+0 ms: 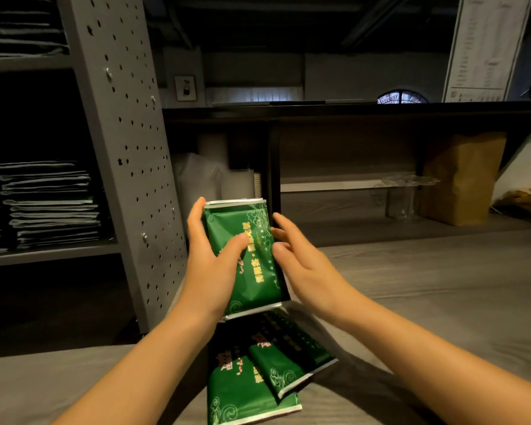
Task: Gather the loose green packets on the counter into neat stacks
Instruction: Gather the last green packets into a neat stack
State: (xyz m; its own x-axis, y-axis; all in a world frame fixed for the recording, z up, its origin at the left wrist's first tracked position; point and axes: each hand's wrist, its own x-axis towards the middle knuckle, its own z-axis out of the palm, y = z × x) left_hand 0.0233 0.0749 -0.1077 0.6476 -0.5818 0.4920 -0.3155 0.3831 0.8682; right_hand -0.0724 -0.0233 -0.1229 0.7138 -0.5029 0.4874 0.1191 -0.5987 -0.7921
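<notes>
1. head view, looking down at two bare hands raised over a grey counter [442,286].
2. left hand [209,259]: its thumb [241,240] lies across the printed front of a bundle of green packets [258,286]. the other fingers curl round the bundle's left edge and back, so this hand grips it.
3. right hand [304,265]: its fingers [284,223] are nearly straight and touch the bundle's right edge. they look relaxed, pressing rather than clasping, as if squaring the edges.
4. between the two sets of fingers the bundle stands upright and a little tilted, clear of the counter. several white sealed edges show at its top, so it holds more than one packet, though the count cannot be told.
5. below the wrists, nearer the person, loose packets [246,391] lie on the counter. there are at least three, overlapping at different angles and not squared.
6. judged progress: partly done. some packets are gathered in the hands, but no finished stack rests on the counter in view. the ones below the wrists are left to collect and align.
7. beyond the left fingers stands a grey perforated shelf upright [126,148], with piles of flat dark packs [49,207] on its shelves. well beyond the right fingers sits a brown paper bag [463,179].
</notes>
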